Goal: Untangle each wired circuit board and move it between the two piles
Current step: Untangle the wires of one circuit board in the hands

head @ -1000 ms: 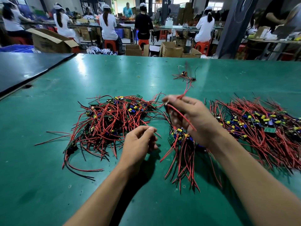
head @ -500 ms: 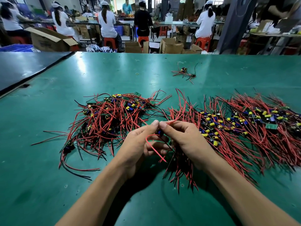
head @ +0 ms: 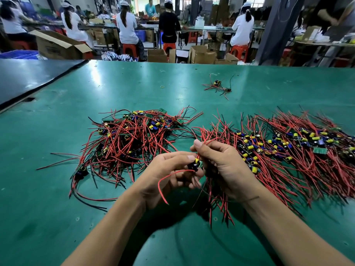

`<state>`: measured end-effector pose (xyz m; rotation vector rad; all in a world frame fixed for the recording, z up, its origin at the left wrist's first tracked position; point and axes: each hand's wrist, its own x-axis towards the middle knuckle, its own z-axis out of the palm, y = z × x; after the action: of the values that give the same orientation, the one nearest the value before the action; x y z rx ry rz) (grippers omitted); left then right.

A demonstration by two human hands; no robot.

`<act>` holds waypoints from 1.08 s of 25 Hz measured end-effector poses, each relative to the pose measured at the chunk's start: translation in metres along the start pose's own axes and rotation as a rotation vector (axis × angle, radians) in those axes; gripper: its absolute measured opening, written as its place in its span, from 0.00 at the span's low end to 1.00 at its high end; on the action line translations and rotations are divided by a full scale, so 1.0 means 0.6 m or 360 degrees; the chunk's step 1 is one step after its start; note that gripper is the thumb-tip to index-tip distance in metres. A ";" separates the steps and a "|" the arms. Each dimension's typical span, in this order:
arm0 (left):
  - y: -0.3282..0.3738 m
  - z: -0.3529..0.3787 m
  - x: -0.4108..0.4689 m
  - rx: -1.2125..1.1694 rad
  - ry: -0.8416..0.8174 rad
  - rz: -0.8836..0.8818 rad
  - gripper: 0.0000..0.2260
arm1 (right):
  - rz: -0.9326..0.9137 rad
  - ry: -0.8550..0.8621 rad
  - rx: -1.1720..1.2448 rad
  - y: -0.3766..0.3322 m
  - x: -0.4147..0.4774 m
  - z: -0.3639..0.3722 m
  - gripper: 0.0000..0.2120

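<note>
Since half a second ago the grip has shifted: one circuit board [head: 195,165] now shows between the hands, held above the counter [head: 57,208] between the piles, nearer the near edge. Board pinched by left hand [head: 169,177]; right hand [head: 224,169] pinches its red wires [head: 206,140]. Tangled left pile [head: 130,143] and flatter right pile [head: 288,150] both large. Judged: most boards remain unsorted.
</note>
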<state>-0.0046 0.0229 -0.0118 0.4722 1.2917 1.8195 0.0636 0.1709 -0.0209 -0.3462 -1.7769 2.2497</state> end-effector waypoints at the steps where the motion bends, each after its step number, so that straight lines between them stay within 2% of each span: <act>1: -0.001 0.000 -0.001 0.0051 0.0016 0.0011 0.04 | -0.0010 -0.0004 -0.0028 0.000 -0.001 0.002 0.18; 3: -0.005 0.001 -0.001 0.0129 0.0033 0.0056 0.03 | -0.0016 -0.0048 -0.0069 0.000 -0.004 0.003 0.17; 7: -0.011 0.003 -0.002 0.0154 0.0082 0.0101 0.06 | -0.0010 -0.0240 0.0017 -0.005 -0.013 0.011 0.08; 9: -0.010 0.005 -0.004 0.0208 0.0105 0.0085 0.06 | 0.0016 -0.0320 -0.0013 -0.009 -0.017 0.016 0.12; 14: -0.008 0.011 -0.009 0.0268 0.0098 0.0066 0.06 | -0.0005 -0.0428 -0.0423 -0.022 -0.011 -0.006 0.17; 17: -0.007 0.010 -0.006 0.0344 0.0110 0.0101 0.10 | -0.0195 -0.0324 -0.0666 -0.026 -0.007 -0.015 0.17; 21: -0.005 0.008 -0.007 0.0378 0.0085 0.0138 0.10 | -0.0418 -0.0020 -0.0865 -0.030 -0.003 -0.025 0.14; 24: -0.007 0.008 -0.004 0.0397 0.0079 0.0130 0.09 | -0.0457 0.0113 -0.0963 -0.023 0.002 -0.027 0.20; 27: -0.007 0.005 -0.002 0.0452 0.0080 0.0131 0.10 | -0.0487 0.0288 -0.0938 -0.019 0.005 -0.031 0.18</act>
<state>0.0000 0.0245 -0.0141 0.6443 1.5960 1.7301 0.0676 0.1916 -0.0140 -0.3407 -2.1845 1.4165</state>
